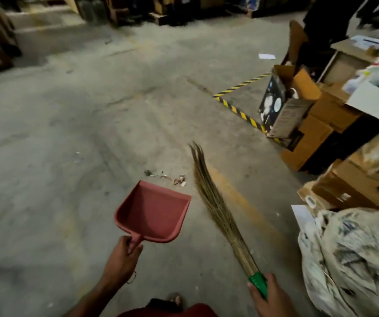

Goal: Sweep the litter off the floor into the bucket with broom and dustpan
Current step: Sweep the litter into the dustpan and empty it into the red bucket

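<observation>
concrete floor (74,115) lying dusty underfoot | broom (216,202) slanting with its bristle tips up-left, right hand (269,296) curling round its green handle | red dustpan (154,213) hanging mouth-forward, left hand (122,259) gripping its short handle | litter (172,178) lying on the floor just beyond the pan's lip, left of the bristles

Worn grey concrete floor (74,115). A small scatter of litter (172,177) lies on it just beyond the hands, nearer the left. Yellow-and-black hazard tape (241,110) runs across the floor far ahead of the right hand. Stacked cardboard boxes (310,143) and a crumpled pale sack (353,261) rest to the right; a white paper sheet (266,56) lies farther off.
</observation>
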Tool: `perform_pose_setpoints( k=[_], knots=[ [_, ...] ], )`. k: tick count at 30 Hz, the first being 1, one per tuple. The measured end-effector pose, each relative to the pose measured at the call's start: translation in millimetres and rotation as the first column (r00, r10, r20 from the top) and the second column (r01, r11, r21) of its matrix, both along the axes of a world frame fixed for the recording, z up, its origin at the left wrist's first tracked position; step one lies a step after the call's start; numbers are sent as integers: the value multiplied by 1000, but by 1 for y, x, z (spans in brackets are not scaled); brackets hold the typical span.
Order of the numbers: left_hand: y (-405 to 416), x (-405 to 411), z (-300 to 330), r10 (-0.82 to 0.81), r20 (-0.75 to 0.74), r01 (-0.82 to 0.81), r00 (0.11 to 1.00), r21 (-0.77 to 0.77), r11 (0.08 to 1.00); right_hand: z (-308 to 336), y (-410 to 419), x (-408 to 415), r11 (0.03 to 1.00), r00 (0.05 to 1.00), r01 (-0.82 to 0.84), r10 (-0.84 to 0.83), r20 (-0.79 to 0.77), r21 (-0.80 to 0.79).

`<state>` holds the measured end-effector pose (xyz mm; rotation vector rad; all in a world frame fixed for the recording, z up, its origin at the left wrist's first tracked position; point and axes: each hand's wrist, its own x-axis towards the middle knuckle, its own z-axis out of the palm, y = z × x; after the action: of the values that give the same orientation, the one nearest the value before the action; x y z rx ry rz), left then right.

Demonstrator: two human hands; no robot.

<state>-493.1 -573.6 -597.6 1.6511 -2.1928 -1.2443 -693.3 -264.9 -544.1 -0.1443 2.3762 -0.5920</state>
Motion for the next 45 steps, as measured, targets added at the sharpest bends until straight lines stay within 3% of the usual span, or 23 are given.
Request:
perform_pose_setpoints(
  k=[9, 15, 19, 22, 30, 33, 38, 45],
  knots=[
    [-95, -9, -33, 50, 111, -44, 993, -51, 998, -22, -135, -77, 982, 979, -180, 172, 109, 63],
    [-128, -74, -57, 75, 190, -58, 979, -91, 994, -76, -225, -163, 984, 982, -165, 157, 106, 69],
    [-167, -120, -89, 100, 208, -95, 973, -32, 995, -130, -299, -253, 990, 990, -128, 124, 70, 59],
    [-198, -155, -114, 141, 214, -122, 967, -98, 988, -187, -348, -325, 990, 992, -105, 98, 82, 96],
    [-268, -234, -208, 281, 290, -280, 915, -43, 959, -352, -462, -463, 962, 981, -185, 169, 94, 200],
    [-281, -247, -267, 263, 319, -278, 910, -1, 961, -408, -483, -477, 954, 974, -215, 195, 113, 207],
    [-293, -256, -350, 189, 298, -206, 936, 26, 978, -478, -495, -439, 878, 898, -435, 403, 178, 203],
    [-294, -227, -380, 274, 342, -324, 899, 96, 941, -476, -476, -348, 845, 847, -523, 500, 180, 111]
  ],
)
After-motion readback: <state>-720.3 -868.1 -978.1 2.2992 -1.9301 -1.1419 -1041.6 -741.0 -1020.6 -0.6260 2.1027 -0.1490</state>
